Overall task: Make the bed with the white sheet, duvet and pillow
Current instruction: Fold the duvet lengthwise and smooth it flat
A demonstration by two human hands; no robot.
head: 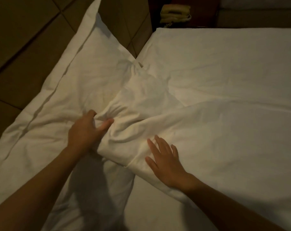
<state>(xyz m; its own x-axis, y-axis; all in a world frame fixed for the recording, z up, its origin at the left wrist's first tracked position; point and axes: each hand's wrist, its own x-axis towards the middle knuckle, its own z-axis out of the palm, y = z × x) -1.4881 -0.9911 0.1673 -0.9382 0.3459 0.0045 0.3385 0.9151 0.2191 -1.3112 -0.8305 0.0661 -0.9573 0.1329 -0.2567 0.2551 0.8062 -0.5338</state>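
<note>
Matt white cloth duvet [208, 130], creased; smooth matt sheet [224, 64]; glossy plastic telephone [174, 13]

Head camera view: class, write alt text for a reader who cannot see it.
A person's left hand grips a bunched fold of crumpled white duvet fabric while the right hand rests flat on it, beside a smooth white bed sheet. A beige telephone sits beyond.

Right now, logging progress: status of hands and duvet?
Left hand grips bunched duvet. Right hand flat on it. Duvet hangs off bed edge, rumpled. Sheet smooth.
</note>
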